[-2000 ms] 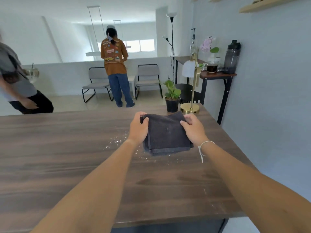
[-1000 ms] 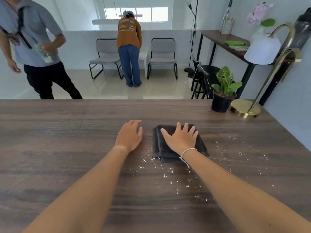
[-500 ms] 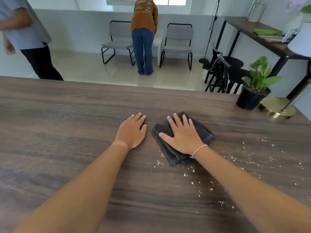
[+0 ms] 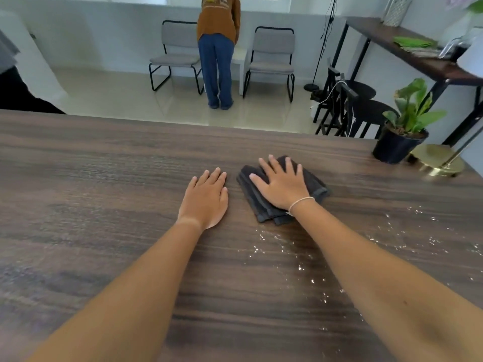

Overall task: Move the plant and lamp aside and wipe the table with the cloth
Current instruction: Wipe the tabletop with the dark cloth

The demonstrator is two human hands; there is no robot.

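Your one dark wooden bench (image 4: pixel 104 178) carries everything here. At its far right corner stand one potted plant (image 4: pixel 407 126) and, just beside it, one brass lamp (image 4: pixel 435 160), apparently parked there to free the middle for wiping. Your two hands lie flat, fingers spread: the right hand (image 4: pixel 283 185) presses on the single folded dark cloth (image 4: pixel 264 205), likely to give it bite against the wood, while the left hand (image 4: pixel 206 199) rests bare on the bench just left of the cloth, probably as a brace. White specks (image 4: pixel 300 257) lie scattered between the cloth and you, too many to count.
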